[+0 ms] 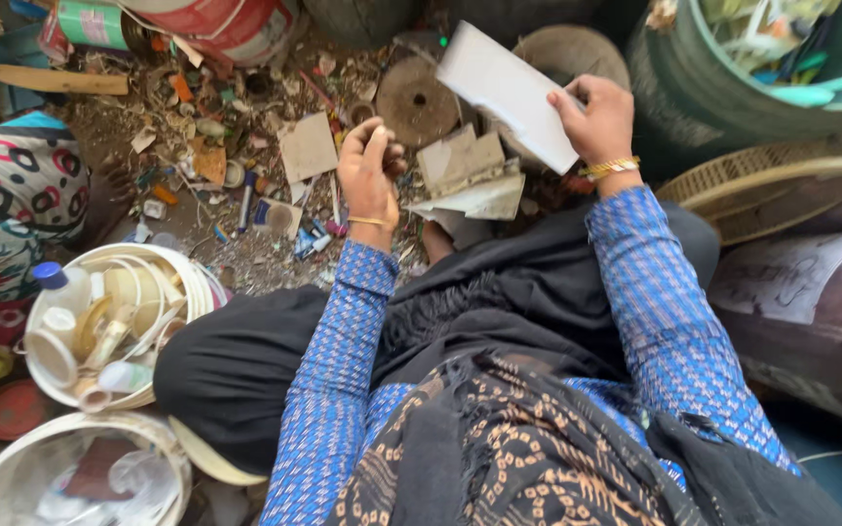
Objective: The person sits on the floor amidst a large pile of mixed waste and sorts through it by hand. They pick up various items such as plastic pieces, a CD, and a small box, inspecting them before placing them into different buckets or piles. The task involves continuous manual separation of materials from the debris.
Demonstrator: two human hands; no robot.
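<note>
Seated low on the littered ground (pixel 246 255), among many small scraps. Right hand (pixel 598 119) raised, fingers and thumb pinched on the lower edge of a white flat sheet (pixel 504 90), lifted clear of the ground and tilted, in front of a round grey disc (pixel 415 100). Left hand (pixel 367 170) lower and to the left, fingers curled together into a loose fist; whether something small sits inside, cannot tell. Thin bangle on the left wrist, gold bracelet (pixel 609 168) on the right wrist, both sleeves blue with small pattern. Between the two hands, a heap of grey cardboard pieces (pixel 468 175) lying on the ground, near but not touching either hand. At lower left, a white bucket (pixel 194 282) filled with plastic bottles and cups. At upper right, a large green drum (pixel 704 93) holding mixed plastic waste; beside it a woven basket (pixel 767 185).
</note>
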